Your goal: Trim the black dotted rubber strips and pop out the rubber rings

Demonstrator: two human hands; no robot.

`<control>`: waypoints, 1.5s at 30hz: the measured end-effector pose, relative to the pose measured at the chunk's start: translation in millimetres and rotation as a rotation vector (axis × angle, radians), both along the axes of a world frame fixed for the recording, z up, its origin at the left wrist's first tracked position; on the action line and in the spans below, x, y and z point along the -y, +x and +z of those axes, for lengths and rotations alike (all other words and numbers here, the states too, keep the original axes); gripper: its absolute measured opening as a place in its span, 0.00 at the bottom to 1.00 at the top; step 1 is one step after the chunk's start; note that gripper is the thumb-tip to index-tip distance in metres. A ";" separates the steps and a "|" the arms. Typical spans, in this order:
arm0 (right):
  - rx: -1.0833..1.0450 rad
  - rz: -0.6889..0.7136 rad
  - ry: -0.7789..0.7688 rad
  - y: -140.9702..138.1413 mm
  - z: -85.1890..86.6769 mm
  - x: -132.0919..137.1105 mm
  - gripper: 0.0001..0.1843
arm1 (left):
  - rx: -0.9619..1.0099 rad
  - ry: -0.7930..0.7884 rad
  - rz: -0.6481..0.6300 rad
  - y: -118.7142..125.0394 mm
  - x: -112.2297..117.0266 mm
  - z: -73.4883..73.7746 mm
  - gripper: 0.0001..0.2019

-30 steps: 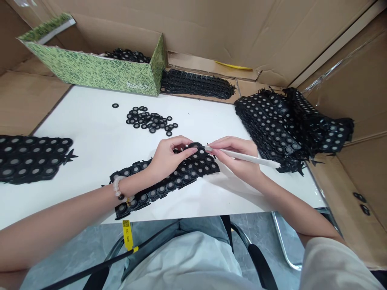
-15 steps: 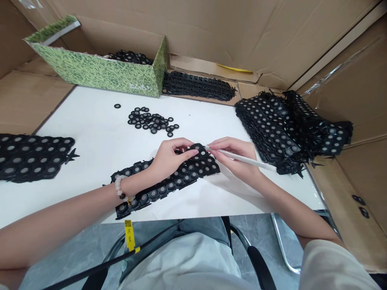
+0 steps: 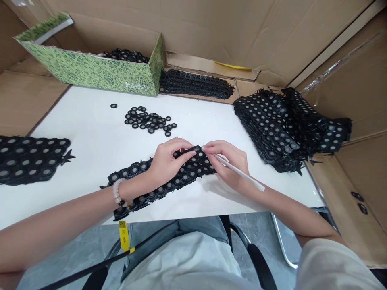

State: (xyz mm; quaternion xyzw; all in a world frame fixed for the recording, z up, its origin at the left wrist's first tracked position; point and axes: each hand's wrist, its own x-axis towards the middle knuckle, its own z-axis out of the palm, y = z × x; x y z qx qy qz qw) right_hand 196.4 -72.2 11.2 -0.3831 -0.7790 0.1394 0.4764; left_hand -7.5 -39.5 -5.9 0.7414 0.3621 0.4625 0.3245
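A black rubber sheet of joined rings with pale grey centres (image 3: 169, 186) lies slantwise across the front of the white table. My left hand (image 3: 169, 159) pinches its upper right part between thumb and fingers. At that same end, my right hand (image 3: 228, 161) grips a thin white pen-like tool (image 3: 242, 173), its shaft slanting down and right over my wrist. The tool's tip is hidden by my fingers at the sheet's corner. Beyond my hands, several loose black rings (image 3: 148, 120) lie in a scattered pile, and one single ring (image 3: 113, 106) sits apart.
A green patterned box (image 3: 99, 72) with black pieces inside stands at the back left. Beside it lies a stack of black sheets (image 3: 196, 84). Further sheets are heaped at the right (image 3: 269, 125), and another sheet (image 3: 33, 157) lies at the left edge.
My right hand has moved slightly left, closer to my left hand. The white tool has swung to a steeper slant. My left hand keeps its pinch on the sheet.
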 end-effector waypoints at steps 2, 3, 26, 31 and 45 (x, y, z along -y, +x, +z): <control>0.015 0.003 0.031 -1.3 -3.4 1.0 0.08 | 0.000 0.025 -0.007 0.0 1.1 -0.2 0.04; 0.016 0.004 0.028 -1.4 -4.8 1.4 0.09 | -0.004 0.019 -0.012 -0.1 1.5 0.1 0.05; -0.186 0.024 -0.577 13.4 20.2 -14.7 0.07 | -0.089 -0.449 -0.069 -0.2 -6.1 7.4 0.14; -0.169 0.021 -0.559 15.3 22.2 -15.5 0.06 | -0.053 -0.407 -0.044 0.9 -7.0 7.0 0.14; -0.185 0.027 -0.538 12.0 19.5 -11.8 0.06 | -0.050 -0.365 -0.018 0.7 -5.2 6.1 0.13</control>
